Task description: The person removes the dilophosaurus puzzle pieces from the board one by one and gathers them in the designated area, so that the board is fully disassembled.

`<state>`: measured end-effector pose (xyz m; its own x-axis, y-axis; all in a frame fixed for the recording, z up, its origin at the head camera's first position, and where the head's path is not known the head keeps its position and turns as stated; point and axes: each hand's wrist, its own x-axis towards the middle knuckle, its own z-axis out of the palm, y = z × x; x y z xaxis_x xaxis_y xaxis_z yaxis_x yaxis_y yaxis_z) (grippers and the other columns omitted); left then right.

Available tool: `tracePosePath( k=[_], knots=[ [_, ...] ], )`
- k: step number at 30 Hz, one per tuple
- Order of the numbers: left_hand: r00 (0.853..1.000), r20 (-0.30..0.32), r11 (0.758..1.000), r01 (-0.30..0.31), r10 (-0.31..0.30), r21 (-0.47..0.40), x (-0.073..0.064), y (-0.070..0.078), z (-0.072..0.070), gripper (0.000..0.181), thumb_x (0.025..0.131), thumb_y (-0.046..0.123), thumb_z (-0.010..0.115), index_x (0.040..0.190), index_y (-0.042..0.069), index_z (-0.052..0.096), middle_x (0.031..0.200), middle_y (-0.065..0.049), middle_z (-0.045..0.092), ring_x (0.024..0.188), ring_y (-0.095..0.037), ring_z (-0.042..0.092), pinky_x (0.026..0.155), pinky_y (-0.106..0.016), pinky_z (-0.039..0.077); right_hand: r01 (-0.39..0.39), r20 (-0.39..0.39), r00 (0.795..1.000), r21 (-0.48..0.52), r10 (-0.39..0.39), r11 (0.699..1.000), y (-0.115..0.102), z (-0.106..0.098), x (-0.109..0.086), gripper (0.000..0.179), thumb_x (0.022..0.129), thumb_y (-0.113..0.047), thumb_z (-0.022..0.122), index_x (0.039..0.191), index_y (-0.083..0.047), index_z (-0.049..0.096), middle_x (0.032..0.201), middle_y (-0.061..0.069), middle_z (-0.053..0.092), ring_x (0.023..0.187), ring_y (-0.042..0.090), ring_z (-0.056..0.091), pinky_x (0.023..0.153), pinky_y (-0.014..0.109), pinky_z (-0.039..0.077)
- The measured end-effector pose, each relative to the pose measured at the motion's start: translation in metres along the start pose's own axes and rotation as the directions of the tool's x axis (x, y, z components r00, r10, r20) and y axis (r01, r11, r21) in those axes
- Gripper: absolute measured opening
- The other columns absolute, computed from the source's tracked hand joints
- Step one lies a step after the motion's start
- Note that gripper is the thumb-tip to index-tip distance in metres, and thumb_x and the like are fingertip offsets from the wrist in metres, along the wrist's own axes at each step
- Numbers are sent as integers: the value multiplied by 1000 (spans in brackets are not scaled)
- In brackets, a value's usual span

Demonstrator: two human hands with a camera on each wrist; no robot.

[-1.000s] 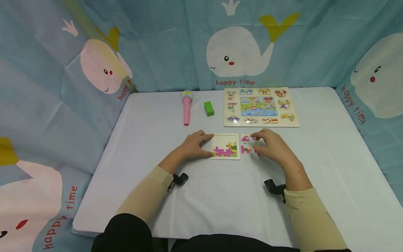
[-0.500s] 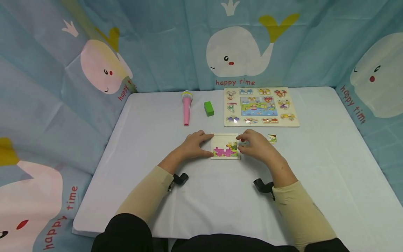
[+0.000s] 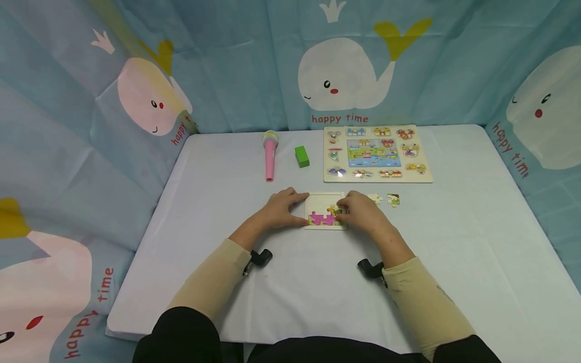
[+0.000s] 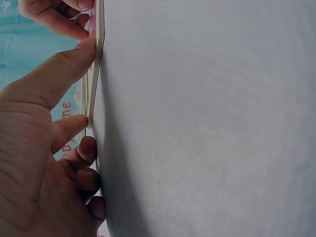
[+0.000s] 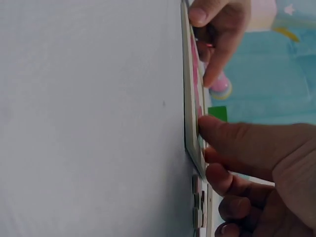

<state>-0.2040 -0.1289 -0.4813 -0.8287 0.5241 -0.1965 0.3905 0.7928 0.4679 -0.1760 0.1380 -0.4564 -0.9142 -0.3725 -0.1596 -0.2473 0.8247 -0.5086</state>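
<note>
A small wooden puzzle board (image 3: 324, 195), partly filled with pink, green and yellow jigsaw pieces (image 3: 322, 219), lies flat on the table. My left hand (image 3: 278, 210) grips its left side, thumb at the near corner and forefinger at the far one. My right hand (image 3: 363, 214) is at the board's right side. In the right wrist view the right thumb (image 5: 217, 129) touches the picture area, with the forefinger just behind. Whether a piece lies between them is hidden. Loose jigsaw pieces (image 3: 393, 199) lie to the right, some covered by the right hand.
Behind the board are a pink toy microphone (image 3: 270, 159), a green block (image 3: 301, 157) and a large wooden picture puzzle (image 3: 374, 175). A white cloth (image 3: 290, 302) covers the table. A blue whale-print curtain (image 3: 245, 75) stands around the back and sides.
My right hand has moved left from over the loose pieces onto the right part of the board, uncovering loose pieces at the right. My left hand and the board have stayed in place.
</note>
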Motion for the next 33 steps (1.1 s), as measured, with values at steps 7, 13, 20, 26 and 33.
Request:
tracePosePath(
  k=[7, 13, 20, 26, 33],
  knots=[
    [1000, 0, 1000, -2, 2, 7, 0, -1, 0, 87, 83, 52, 82, 156, 22, 47, 113, 0, 50, 103, -16, 45, 87, -35, 36, -31, -31, 999, 2, 31, 1000, 1, 5, 4, 39, 87, -20, 84, 116, 4, 71, 94, 10, 60, 86, 25, 54, 81, 43, 46],
    [1000, -3, 1000, -11, 11, 10, 1, -2, 2, 87, 83, 53, 82, 156, 23, 47, 112, 1, 50, 103, -16, 45, 87, -35, 36, -62, -57, 996, 55, 65, 997, -1, 5, 3, 34, 87, -15, 84, 113, 2, 70, 96, 10, 64, 88, 26, 57, 84, 44, 48],
    [1000, -13, 1000, -17, 17, -1, 1, -2, 1, 86, 82, 52, 83, 155, 21, 49, 111, 1, 51, 101, -15, 46, 87, -35, 36, -35, -93, 995, 64, 41, 997, -5, 3, -1, 33, 87, -9, 82, 116, 1, 72, 105, 12, 69, 99, 28, 63, 92, 46, 49],
    [1000, -6, 1000, -16, 16, -13, -1, 0, -1, 86, 82, 52, 83, 155, 21, 49, 110, 1, 50, 101, -15, 45, 87, -35, 35, 21, -122, 992, 69, -12, 997, -8, -8, -9, 33, 87, -9, 81, 118, 0, 73, 107, 11, 69, 101, 29, 63, 92, 47, 49],
    [1000, -11, 1000, -24, 24, -8, 0, -1, -1, 86, 82, 52, 83, 155, 21, 49, 111, 1, 51, 101, -15, 46, 88, -35, 35, 45, -174, 984, 113, -25, 993, -9, -27, -27, 35, 89, -13, 80, 121, -2, 72, 113, 12, 69, 109, 33, 63, 94, 50, 48]
  ],
)
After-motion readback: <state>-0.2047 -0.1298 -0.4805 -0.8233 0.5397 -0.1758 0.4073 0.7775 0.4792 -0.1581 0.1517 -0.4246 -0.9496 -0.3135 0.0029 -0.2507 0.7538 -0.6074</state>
